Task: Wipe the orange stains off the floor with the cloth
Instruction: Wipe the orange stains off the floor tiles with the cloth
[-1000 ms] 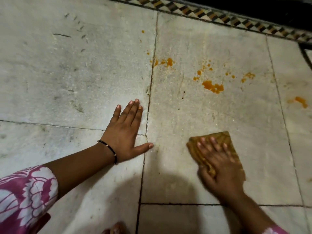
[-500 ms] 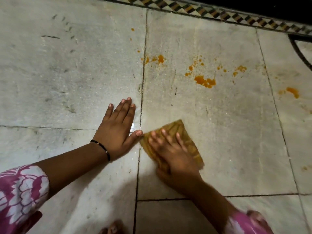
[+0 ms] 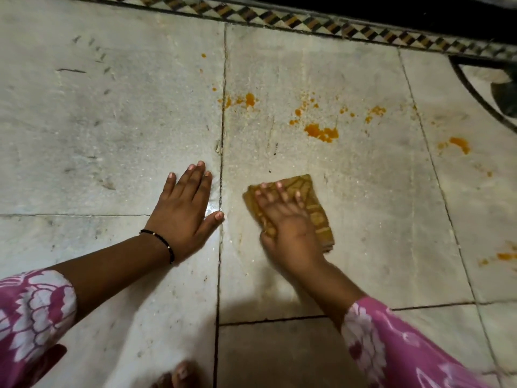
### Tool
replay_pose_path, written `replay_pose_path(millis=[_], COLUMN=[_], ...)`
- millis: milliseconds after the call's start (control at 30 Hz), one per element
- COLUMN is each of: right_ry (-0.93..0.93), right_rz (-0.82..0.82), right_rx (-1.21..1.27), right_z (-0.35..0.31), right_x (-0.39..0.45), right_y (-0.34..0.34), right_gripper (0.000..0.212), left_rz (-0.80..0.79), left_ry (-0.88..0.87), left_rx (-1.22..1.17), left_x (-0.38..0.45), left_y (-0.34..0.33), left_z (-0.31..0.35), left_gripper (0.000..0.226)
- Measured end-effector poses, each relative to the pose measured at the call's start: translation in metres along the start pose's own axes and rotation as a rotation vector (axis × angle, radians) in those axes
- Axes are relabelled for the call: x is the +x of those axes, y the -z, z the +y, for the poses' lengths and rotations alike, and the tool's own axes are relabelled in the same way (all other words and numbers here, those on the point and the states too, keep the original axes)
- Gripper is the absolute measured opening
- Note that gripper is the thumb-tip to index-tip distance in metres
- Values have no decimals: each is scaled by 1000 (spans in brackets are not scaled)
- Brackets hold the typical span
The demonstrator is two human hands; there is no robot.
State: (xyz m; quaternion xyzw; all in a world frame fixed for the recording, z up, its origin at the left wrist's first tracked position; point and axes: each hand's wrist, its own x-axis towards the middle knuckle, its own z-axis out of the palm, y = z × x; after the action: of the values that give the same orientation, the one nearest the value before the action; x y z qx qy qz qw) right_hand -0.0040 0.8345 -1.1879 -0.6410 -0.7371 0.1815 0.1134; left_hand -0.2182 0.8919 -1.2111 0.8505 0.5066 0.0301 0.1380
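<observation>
Pink flowered sleeves (image 3: 36,309) cover both my arms at the near edge of the view. My left hand (image 3: 183,217) lies flat on the marble floor (image 3: 98,135), fingers straight and close together, thumb spread toward the dark joint between the slabs; it holds nothing, and a thin black bracelet (image 3: 165,243) sits on the wrist. My right hand (image 3: 291,228) presses the folded brown-yellow cloth (image 3: 316,208) down on the floor with the fingers spread and nearly straight, the thumb at the near-left edge of the cloth. Half a second ago the cloth was almost touching my left thumb; now it is farther right, apart from it. My left hand has kept its place. Beyond the cloth, well apart from it, the orange stains (image 3: 321,133) lie in scattered drops and one bigger patch. Smaller orange spots are farther right (image 3: 458,144). A patterned tile border (image 3: 279,19) runs along the far edge.
</observation>
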Motion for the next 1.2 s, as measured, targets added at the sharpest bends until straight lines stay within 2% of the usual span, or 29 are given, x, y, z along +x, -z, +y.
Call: replay_pose_path(millis=[67,200,267,400,467,533,600,700,767,900,933,1033,1200], right_ry=[80,-90,-53,265,298,261,160,-83,-171,-20,15,19,-375], right_rz=[-22,-232,-306,-575,-519,-438,-380,-249,-193,-187,-175,-106,240], right_rx=[87,518,470,100,-60,-153,-160,-70,-105,-203,-219,-191,-126], right_z=[-16,-22,-11,0,15,27,30,17,0,-14,-5,33,75], right_x=[-26,-42,-37,-52,-64,-66,-57,-38,-34,-67,-77,-93,-62], right_y=[-1,37,48,47,44,41,37,29,20,0,-1,9,40], right_gripper=[63,43,46,69,70,62,61,73,75,102,100,71,57], left_rz=[14,20,9,-37,-49,-54,-67,-68,-62,-50,-48,-60,-12], left_ry=[1,-3,1,29,46,24,-29,-98,-110,-128,-136,-161,-183], left_rx=[-37,-88,-81,-62,-77,-51,-9,34,29,33,40,62,78], left_x=[-1,-2,-2,0,1,0,0,6,18,57,65,79,77], left_y=[2,4,5,12,17,20,20,18,18,17,16,7,-1], left_z=[0,0,-1,2,3,6,8,12,18,31,33,32,24], left_gripper=[80,80,80,86,90,91,89,86,86,86,86,84,79])
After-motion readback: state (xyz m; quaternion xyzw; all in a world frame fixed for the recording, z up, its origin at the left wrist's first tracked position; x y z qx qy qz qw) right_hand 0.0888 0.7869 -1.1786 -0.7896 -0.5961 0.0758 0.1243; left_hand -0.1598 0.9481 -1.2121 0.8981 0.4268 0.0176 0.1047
